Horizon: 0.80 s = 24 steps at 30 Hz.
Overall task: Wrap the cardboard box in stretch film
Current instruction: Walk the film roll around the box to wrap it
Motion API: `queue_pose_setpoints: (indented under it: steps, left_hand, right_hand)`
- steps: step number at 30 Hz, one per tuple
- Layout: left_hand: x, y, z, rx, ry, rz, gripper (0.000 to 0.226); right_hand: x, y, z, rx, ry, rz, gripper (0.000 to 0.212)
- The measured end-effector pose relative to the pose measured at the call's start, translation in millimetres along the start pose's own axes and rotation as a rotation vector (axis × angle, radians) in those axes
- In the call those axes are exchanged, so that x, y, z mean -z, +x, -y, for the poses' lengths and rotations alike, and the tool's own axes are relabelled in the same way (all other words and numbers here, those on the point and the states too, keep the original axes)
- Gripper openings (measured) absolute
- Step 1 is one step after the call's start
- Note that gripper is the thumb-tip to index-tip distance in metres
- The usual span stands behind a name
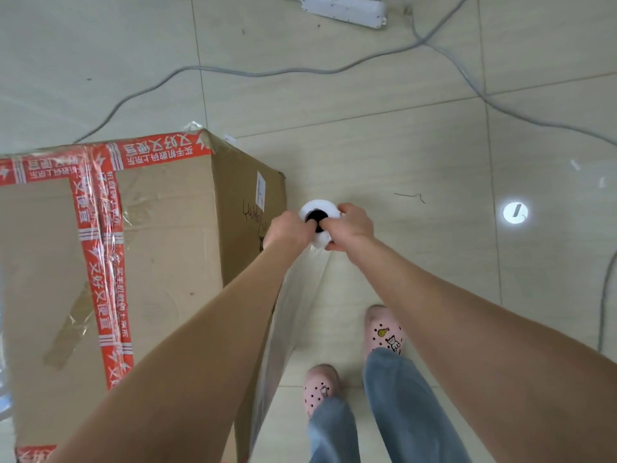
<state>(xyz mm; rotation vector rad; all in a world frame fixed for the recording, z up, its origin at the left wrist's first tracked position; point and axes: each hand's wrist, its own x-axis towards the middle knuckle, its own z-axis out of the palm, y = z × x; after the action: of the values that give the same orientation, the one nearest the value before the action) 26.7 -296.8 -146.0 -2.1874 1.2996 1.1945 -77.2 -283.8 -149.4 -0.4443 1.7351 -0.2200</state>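
A roll [319,208] of stretch film is held upright above the floor [417,155], just beside the right face of the box [160,245] and near that face's far corner. Only the roll's white upper end and dark core are seen. The left hand [290,228] grips this end from the box side, with its fingers curled and a fingertip reaching into the core. The right hand [354,225] grips it from the other side, with its fingers curled round the white rim and its thumb laid at the core. A clear sheet of film [287,329] is drawn taut from the roll back along the box's right face toward the near corner. Whether the sheet touches the face along its whole length cannot be told.

The box stands on the floor, and its top is crossed by red printed tape [100,262]. A white label [260,190] and some handwriting are seen on its right face.

Grey cables [233,71] lie across the tiles beyond the box, and a white power strip [344,8] lies past them. Two pink shoes [384,332] are planted on the floor, right of the film. A bright round reflection [515,212] shows on the tiles well right of the roll.
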Motion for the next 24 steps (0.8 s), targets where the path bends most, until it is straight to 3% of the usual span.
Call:
queue_pose_setpoints:
  steps: [2, 6, 9, 14, 19, 22, 24]
  left_hand:
    - [2, 2, -6, -0.099, 0.112, -0.006, 0.023]
    - [7, 7, -21, -0.258, 0.289, -0.011, 0.047]
    - [7, 11, -30, -0.302, 0.374, -0.047, 0.03]
    - [18, 21, -43, -0.232, 0.15, -0.046, 0.007]
    - [24, 21, -38, -0.058, -0.175, -0.068, 0.019]
    - [35, 26, -36, -0.054, -0.09, -0.07, 0.017]
    - [42, 27, -37, -0.158, 0.082, -0.121, 0.015]
  right_hand:
    - [2, 0, 6, 0.042, -0.139, -0.006, 0.039]
    - [5, 0, 12, 0.102, -0.373, 0.007, 0.028]
    - [10, 5, 18, 0.116, -0.456, -0.034, 0.016]
    - [21, 6, 38, 0.182, -0.506, -0.194, 0.025]
    - [14, 17, 57, 0.235, -0.444, -0.276, 0.032]
    - [6, 20, 64, 0.174, -0.361, -0.245, 0.031]
    - [3, 19, 65, 0.18, -0.341, -0.251, 0.028]
